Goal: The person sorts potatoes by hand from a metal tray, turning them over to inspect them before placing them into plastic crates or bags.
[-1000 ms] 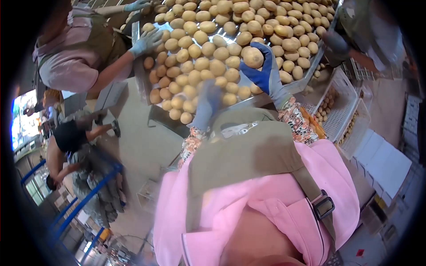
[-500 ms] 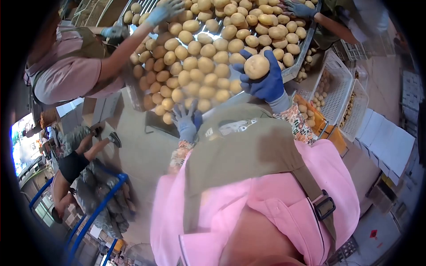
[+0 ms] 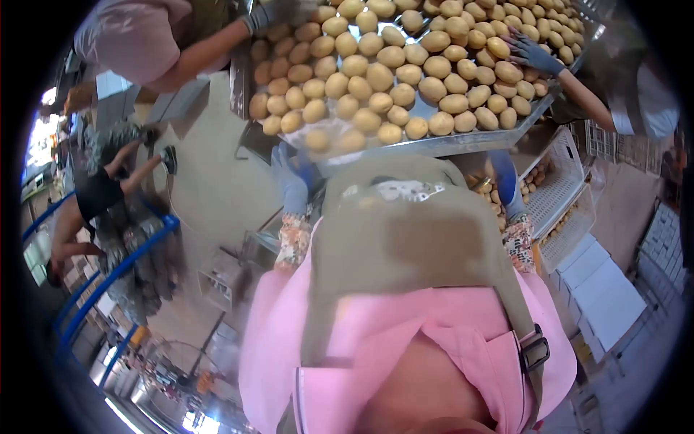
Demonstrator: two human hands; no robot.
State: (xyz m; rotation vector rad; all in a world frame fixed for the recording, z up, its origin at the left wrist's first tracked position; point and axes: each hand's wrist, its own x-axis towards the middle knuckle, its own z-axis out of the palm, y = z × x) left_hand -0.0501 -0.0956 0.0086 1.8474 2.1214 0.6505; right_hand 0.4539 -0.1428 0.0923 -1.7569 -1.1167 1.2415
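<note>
Many potatoes (image 3: pixel 379 76) lie spread on the metal sorting table (image 3: pixel 434 148). My left hand (image 3: pixel 290 181), in a grey and blue glove, is at the table's near edge, its blurred fingers stretched upward with nothing visible in them. My right hand (image 3: pixel 504 181), in a blue glove, is below the near edge at the right, over a container of potatoes. It is seen from the side, and a tan potato (image 3: pixel 490 168) shows partly at its palm; the fingertips are mostly hidden.
A co-worker's gloved hand (image 3: pixel 535 54) touches potatoes at the right; another co-worker's hand (image 3: pixel 267 16) is at the upper left. White crates (image 3: pixel 560 177) with potatoes stand at the right. A blue rail (image 3: pixel 119 278) and another person (image 3: pixel 105 195) are at the left.
My right hand has gone from above the table, where it held up a potato, down past its near edge. My left hand has drawn back from the potatoes. The view has shifted.
</note>
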